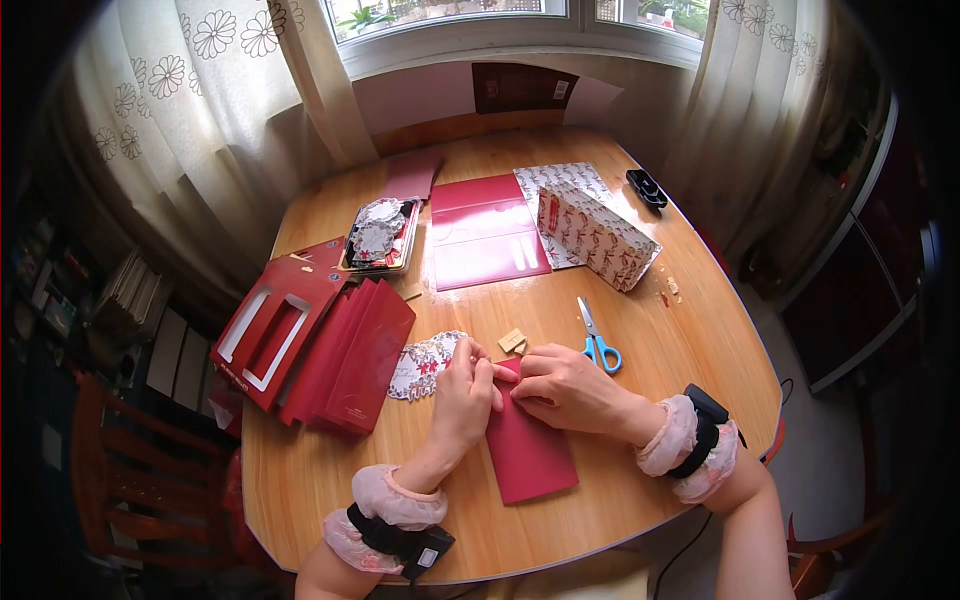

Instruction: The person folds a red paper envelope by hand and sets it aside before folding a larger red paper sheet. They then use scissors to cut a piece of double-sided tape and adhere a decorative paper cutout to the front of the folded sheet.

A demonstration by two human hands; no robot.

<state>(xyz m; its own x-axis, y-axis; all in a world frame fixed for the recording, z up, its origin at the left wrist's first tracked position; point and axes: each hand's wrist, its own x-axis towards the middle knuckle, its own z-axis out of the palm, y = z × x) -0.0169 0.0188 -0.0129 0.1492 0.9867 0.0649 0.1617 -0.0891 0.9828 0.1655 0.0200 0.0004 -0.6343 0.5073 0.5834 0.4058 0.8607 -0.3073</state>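
Observation:
A narrow red card piece (532, 450) lies at the table's front, its upper end under my fingers. My left hand (465, 392) is closed at its top left edge, fingers pinched together. My right hand (565, 388) is closed at the top right, fingertips bent down onto the same piece. Anything small between the fingertips is hidden. Just beyond the hands are small tan pieces (512, 341). Blue-handled scissors (601, 350) rest right of them, blades pointing away. Printed floral cutouts (420, 372) lie beside my left hand.
Red folders and bags (350, 360) are stacked at the left. Behind them sits a tray of cutouts (378, 238). A glossy red sheet (485, 235), a patterned box (605, 240) and a black object (647, 189) lie farther back on the wooden table (690, 390).

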